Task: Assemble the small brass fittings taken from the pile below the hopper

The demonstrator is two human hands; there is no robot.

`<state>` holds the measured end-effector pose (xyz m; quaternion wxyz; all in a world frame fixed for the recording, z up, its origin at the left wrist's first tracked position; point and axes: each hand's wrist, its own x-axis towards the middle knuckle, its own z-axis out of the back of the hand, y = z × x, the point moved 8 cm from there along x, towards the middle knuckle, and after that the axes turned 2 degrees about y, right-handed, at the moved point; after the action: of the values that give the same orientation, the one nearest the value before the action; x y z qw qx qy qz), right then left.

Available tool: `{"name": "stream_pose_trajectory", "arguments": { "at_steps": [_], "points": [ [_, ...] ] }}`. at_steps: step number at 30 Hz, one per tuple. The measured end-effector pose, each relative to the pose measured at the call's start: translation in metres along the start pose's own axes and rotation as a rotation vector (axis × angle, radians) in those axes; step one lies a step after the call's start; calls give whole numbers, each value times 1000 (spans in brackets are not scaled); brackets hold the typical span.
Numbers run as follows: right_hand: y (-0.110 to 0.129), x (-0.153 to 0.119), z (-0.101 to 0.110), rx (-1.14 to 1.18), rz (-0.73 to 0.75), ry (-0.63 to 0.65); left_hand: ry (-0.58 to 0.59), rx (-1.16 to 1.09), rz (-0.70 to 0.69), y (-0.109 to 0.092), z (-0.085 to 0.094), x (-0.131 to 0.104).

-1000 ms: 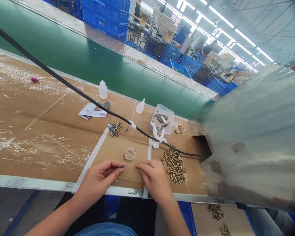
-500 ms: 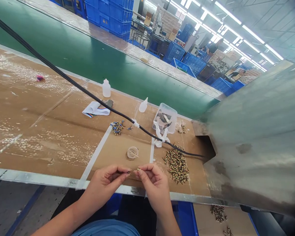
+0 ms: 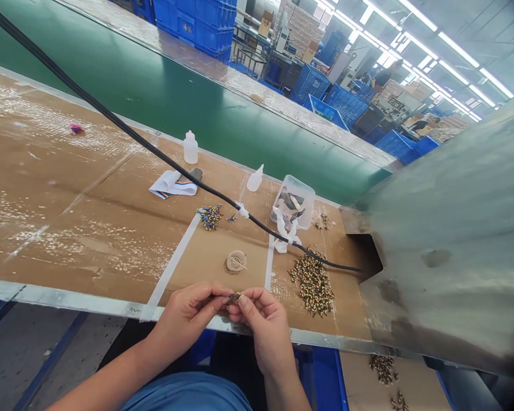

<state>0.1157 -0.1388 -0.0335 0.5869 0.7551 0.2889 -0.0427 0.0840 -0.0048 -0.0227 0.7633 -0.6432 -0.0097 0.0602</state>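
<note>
Above the table's front edge, my left hand [image 3: 197,308] and my right hand [image 3: 261,319] meet fingertip to fingertip. My right thumb and fingers pinch a small brass-coloured metal part [image 3: 239,295]. Between my left thumb and index finger a tiny dark bluish piece [image 3: 231,297] just shows; its kind is too small to make out. Beyond the hands sits a small round clear cup [image 3: 230,267] with a thin pale stick in it. A large heap of small brass-and-dark parts [image 3: 312,285] lies to the right. Farther back, a smaller pile of similar parts with blue on them [image 3: 208,217] rests on the cardboard.
A black cable [image 3: 124,127] crosses over the table diagonally. Two white squeeze bottles [image 3: 191,149], a folded white cloth strip [image 3: 171,184] and a clear plastic box [image 3: 306,200] stand toward the back. A green conveyor belt [image 3: 205,108] runs behind; a metal housing [image 3: 445,240] rises at right.
My hands have come together: the fingertips, apart before, now meet with the small pieces between them. The whole view has shifted slightly.
</note>
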Motion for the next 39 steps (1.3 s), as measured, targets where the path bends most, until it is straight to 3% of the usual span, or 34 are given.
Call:
{"name": "stream_pose_trajectory", "arguments": {
  "at_steps": [11,20,27,31,39],
  "points": [
    [9,-3,0,-103,59,7,39,-121,-19,3,-5,1],
    [13,-5,0,-205,141,12,5,-14,-18,12,-3,-1],
    [17,-9,10,-451,231,-79,-83,278,-272,-9,-1,-8],
    [17,-11,14,-519,218,-89,-69,376,-407,-17,-7,-15],
    [14,-10,14,-460,127,-39,-11,414,-445,-23,-14,-14]
  ]
}}
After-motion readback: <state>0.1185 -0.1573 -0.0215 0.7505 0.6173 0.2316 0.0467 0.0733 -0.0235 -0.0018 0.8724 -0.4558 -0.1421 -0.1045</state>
